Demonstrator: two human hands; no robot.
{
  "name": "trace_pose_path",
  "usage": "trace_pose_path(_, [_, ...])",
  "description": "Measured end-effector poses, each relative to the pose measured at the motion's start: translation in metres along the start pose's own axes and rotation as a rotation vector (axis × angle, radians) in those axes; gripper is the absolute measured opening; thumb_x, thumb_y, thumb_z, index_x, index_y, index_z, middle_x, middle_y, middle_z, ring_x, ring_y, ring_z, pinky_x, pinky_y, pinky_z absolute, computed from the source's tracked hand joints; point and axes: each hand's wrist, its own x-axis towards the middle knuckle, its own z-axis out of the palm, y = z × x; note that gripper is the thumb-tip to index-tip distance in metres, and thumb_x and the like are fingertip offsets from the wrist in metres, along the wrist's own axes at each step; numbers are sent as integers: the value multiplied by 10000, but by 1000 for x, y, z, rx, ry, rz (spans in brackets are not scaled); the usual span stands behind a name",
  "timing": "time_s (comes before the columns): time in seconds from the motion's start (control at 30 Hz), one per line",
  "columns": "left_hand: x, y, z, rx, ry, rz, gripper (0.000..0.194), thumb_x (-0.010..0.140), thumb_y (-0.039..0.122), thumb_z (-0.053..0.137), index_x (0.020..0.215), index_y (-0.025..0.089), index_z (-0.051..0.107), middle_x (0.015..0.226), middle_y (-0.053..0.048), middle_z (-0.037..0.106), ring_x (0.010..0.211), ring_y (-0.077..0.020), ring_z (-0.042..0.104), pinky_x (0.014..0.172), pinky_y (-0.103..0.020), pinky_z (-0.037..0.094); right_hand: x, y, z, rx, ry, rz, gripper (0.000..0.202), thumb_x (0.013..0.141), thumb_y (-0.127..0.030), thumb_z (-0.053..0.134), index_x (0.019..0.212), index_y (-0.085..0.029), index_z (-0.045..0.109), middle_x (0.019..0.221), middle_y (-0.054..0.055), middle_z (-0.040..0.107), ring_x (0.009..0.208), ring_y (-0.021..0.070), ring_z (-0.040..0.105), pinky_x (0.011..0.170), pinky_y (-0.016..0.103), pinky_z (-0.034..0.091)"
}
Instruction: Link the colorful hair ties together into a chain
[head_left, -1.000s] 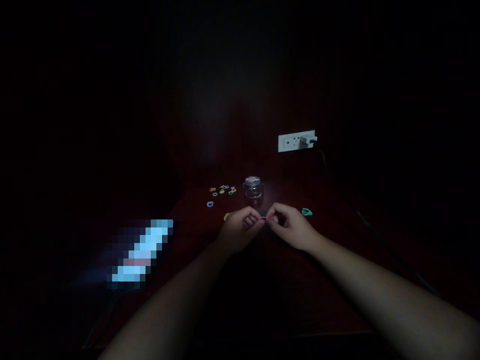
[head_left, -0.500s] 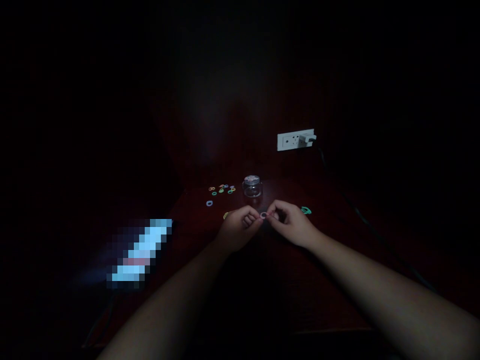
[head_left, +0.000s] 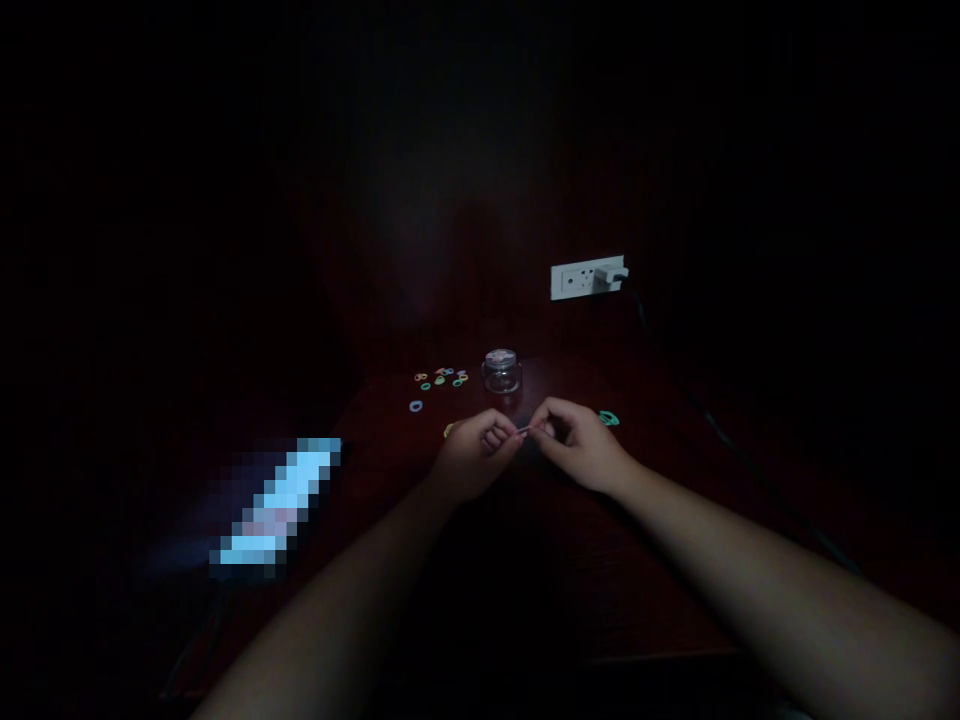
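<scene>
Near the middle of the dark red table, a small pale pink ring [head_left: 523, 431] is pinched between my two hands. My left hand [head_left: 480, 452] grips its left side with thumb and fingertips. The right side is held the same way by my right hand [head_left: 574, 442]. The ring looks narrow, seen nearly edge-on. Just behind the hands stands a clear glass jar [head_left: 502, 374] with its patterned lid on. A yellow ring [head_left: 448, 431] shows partly behind my left hand. Green rings [head_left: 609, 418] lie beyond my right hand.
Several small coloured rings [head_left: 440, 380] lie left of the jar, with a blue-purple ring [head_left: 416, 406] nearer. A lit, blurred screen [head_left: 277, 508] is at the left. A wall socket [head_left: 587, 278] holds a plug, whose cable [head_left: 712, 425] runs down the right side.
The pink ring has turned from a round, open shape to a thin one between my fingertips. Both hands keep their pinch. The whole view has shifted slightly.
</scene>
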Motion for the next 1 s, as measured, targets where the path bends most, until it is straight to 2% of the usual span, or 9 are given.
trace_pose_path(0.13, [0,2,-1,-22,-20,6,179,778,319,549,773,140,557,607,21,517,520,-61,431,488,-168,352,0,-2,0,12,25,2,76,765,-211,517,728,-149,540,568,-30,437,522,88,392,498,213,325])
trace_pose_path(0.37, [-1,3,-2,-6,5,14,182,780,326,542,778,145,563,629,14,531,543,-71,443,502,-176,356,0,0,4,48,-106,31,64,749,-218,543,750,-154,541,614,-19,483,543,89,421,511,213,348])
trace_pose_path(0.5, [-1,3,-1,-17,0,7,186,777,332,545,773,147,562,615,21,518,524,-69,433,488,-175,348,1,1,3,40,-51,3,86,763,-233,534,751,-151,558,605,-10,486,561,98,423,507,214,347])
trace_pose_path(1.0, [-1,5,0,-17,2,25,158,776,300,545,767,143,563,598,26,507,517,-63,430,488,-171,357,0,-2,-1,9,21,7,68,759,-216,511,733,-155,528,575,-23,461,537,94,404,505,213,334])
